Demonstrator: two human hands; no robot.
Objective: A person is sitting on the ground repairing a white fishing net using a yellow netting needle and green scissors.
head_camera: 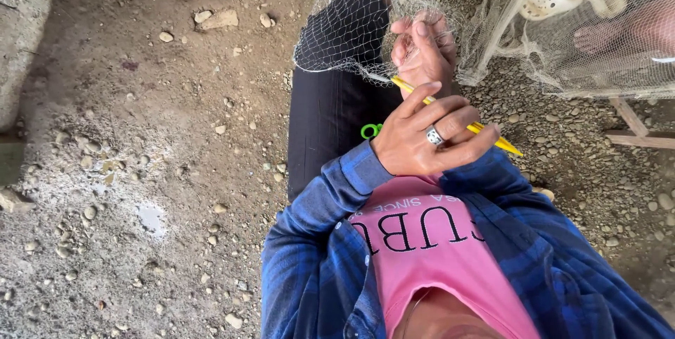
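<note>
Nearest us, our left hand, ringed, closes its fingers around a yellow netting needle slanting across our lap, while just beyond our right hand pinches the pale fishing net draped over our knee.

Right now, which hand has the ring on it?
The left hand, gripping the yellow netting needle; the right hand, pinching the pale net, shows no ring.
</note>
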